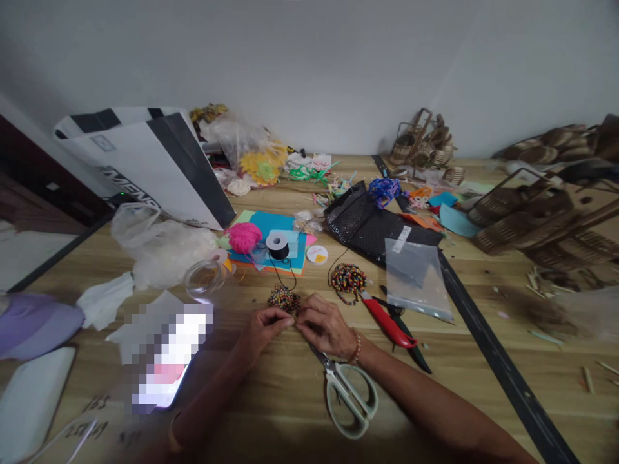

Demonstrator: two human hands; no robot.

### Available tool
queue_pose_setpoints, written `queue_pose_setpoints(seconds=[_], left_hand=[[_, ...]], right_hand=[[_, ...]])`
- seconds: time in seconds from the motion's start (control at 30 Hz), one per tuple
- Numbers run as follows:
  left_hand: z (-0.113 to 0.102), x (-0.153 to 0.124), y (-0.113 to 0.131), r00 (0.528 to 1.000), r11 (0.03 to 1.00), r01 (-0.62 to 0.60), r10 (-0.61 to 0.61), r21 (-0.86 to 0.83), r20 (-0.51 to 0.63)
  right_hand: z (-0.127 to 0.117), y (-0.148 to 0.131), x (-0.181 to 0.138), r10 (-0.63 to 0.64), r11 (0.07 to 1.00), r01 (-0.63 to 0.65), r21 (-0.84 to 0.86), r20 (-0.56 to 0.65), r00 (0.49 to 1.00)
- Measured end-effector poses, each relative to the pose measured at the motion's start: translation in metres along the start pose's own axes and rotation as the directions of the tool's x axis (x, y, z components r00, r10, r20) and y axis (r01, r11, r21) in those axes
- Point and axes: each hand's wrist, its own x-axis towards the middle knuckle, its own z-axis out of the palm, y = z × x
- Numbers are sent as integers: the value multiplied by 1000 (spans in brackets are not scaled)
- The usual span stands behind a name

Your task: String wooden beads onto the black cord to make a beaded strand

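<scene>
My left hand [267, 327] and my right hand [327, 323] meet low over the table, thumbs and fingers pinched together. Whatever lies between the fingertips is too small to make out. Just beyond them is a heap of small multicoloured beads [283, 298], and a thin black cord runs from it back to a spool of black cord [277, 246]. Right of the heap lies a coil of strung beads [349, 281]. White-handled scissors [352, 393] rest beneath my right wrist, their blade tips hidden by the hand. A red-handled knife [391, 323] lies to the right.
To the left are a lit phone [176, 357], a roll of clear tape [205, 278] and plastic bags. A pink yarn ball [244, 238] sits on coloured paper [271, 222]. Behind are a black bubble mailer [372, 225] and a clear zip bag [416, 277]; woven baskets [512, 216] stand right.
</scene>
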Motion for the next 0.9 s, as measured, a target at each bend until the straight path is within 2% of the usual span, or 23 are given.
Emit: queue_pose_setpoints(seconds=[0.2, 0.5, 0.77, 0.9], left_hand=[[-1, 1, -3, 999, 999, -25, 24, 40, 22], [0, 0, -1, 994, 990, -99, 94, 103, 59], [-2, 1, -8, 986, 977, -168, 165, 131, 31], [-2, 0, -10, 960, 954, -279, 277, 105, 35]], right_hand=[[1, 0, 1, -17, 1000, 17, -1, -22, 1000], [1, 1, 0, -2, 1000, 2, 2, 13, 1000], [3, 3, -3, 40, 998, -40, 49, 2, 999], [3, 3, -4, 50, 988, -49, 144, -2, 999]])
